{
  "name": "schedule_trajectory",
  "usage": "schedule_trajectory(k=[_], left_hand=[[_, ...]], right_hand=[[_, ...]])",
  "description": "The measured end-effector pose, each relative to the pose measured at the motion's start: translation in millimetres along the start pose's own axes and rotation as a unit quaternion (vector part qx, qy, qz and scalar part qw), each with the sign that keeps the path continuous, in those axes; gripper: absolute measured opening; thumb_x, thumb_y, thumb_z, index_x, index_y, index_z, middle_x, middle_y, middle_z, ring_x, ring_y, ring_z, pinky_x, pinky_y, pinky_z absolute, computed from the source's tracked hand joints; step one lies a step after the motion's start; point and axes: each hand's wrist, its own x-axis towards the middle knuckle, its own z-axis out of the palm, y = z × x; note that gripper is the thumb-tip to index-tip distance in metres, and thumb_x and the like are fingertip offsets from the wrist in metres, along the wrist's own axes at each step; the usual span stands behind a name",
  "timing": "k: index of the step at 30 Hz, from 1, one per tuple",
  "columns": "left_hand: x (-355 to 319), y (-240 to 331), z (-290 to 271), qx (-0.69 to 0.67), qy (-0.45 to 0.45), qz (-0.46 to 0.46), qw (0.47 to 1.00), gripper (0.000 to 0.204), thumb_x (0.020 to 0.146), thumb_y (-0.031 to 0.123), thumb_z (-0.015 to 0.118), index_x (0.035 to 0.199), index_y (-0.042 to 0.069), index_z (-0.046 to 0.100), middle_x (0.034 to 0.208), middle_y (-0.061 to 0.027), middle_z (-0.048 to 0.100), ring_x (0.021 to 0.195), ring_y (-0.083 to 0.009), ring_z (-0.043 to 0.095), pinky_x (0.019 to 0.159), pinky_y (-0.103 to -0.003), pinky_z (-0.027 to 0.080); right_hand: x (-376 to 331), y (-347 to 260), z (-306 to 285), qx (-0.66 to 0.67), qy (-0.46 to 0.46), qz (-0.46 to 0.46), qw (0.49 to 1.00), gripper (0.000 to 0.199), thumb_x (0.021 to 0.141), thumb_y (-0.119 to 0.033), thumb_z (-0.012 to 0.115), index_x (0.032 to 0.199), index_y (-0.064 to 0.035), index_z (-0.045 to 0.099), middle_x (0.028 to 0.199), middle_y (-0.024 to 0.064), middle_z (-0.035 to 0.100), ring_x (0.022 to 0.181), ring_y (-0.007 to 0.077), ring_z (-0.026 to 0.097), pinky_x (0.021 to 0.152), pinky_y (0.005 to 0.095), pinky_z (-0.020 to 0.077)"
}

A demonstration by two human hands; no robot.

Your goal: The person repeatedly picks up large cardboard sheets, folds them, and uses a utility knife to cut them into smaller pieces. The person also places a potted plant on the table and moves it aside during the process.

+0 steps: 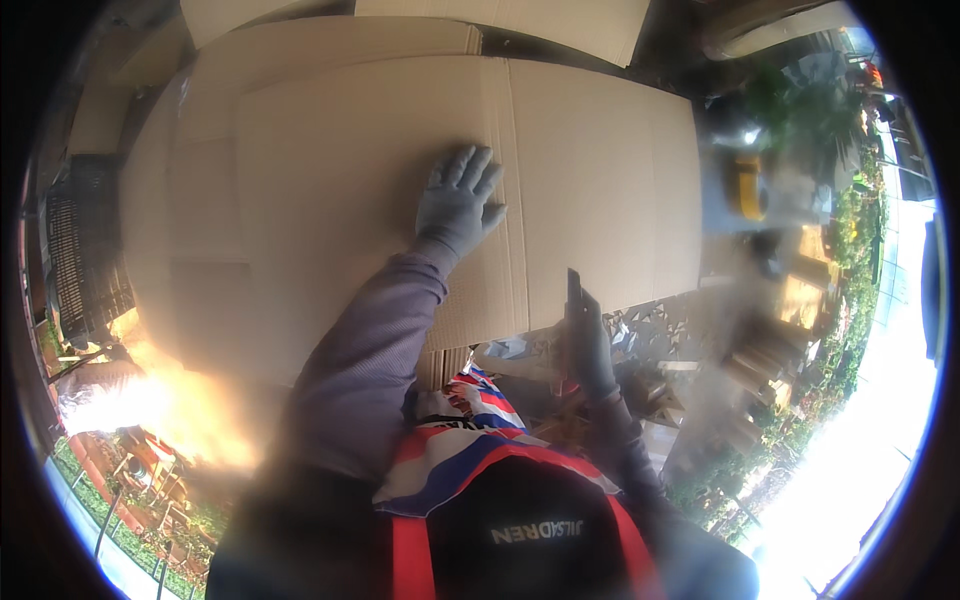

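A large flattened cardboard sheet (pixel 600 190) lies in front of me, with a crease line running from its far edge to its near edge. My left hand (pixel 456 203), in a grey glove, rests flat on the cardboard just left of that crease, fingers stretched out. Close to the sheet's near edge, on the right, my gloved right hand (pixel 592 345) is closed around a slim dark tool (pixel 573 287) that looks like a utility knife. Its upper end points away from me, and the fingers hide part of it.
Another cardboard piece (pixel 510 14) lies beyond the sheet. A black plastic crate (pixel 90 245) stands at far left. Something yellow (pixel 749 188) shows at right. Scraps (pixel 655 325) lie below the sheet's near right edge. Wooden pieces (pixel 755 365) sit farther right.
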Motion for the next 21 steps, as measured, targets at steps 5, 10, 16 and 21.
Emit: schedule_trajectory(k=[5,10,16,21], left_hand=[[3.0,4.7,-3.8,-0.015,-0.011,-0.001,1.000,0.060,0.083,0.045,0.064,0.133,0.013,0.054,0.144,-0.0099,0.043,0.138,-0.0289,0.032,0.115,-0.051,0.022],[5.1,7.1,-2.5,-0.040,0.032,0.005,0.999,0.059,0.080,0.042,0.068,0.129,0.012,0.056,0.143,-0.0102,0.043,0.137,-0.0305,0.032,0.115,-0.051,0.023],[6.5,7.6,4.0,-0.063,0.041,0.003,0.997,0.059,0.079,0.041,0.069,0.128,0.012,0.057,0.143,-0.0107,0.045,0.136,-0.0307,0.036,0.113,-0.051,0.027],[8.4,6.8,5.6,-0.047,0.021,0.001,0.999,0.058,0.079,0.041,0.068,0.128,0.012,0.057,0.142,-0.0105,0.046,0.133,-0.0308,0.040,0.111,-0.051,0.030]], right_hand=[[191.9,-79.4,6.2,0.020,0.072,-0.090,0.993,0.055,0.091,-0.015,0.051,0.144,-0.0156,0.037,0.105,0.0218,0.060,0.074,0.0337,0.064,0.063,0.0432,0.0525],[290.7,-91.6,29.0,-0.135,0.140,-0.093,0.976,0.046,0.093,-0.020,0.048,0.139,-0.0168,0.042,0.085,0.0263,0.065,0.075,0.0417,0.065,0.066,0.0510,0.0511],[304.7,-96.6,29.5,-0.175,0.120,-0.058,0.976,0.050,0.091,-0.020,0.048,0.140,-0.0196,0.042,0.085,0.0252,0.067,0.078,0.0442,0.065,0.071,0.0543,0.0507],[312.0,-92.0,35.4,-0.154,0.116,-0.031,0.981,0.058,0.088,-0.019,0.049,0.145,-0.0208,0.037,0.086,0.0243,0.067,0.079,0.0442,0.064,0.071,0.0543,0.0498]])
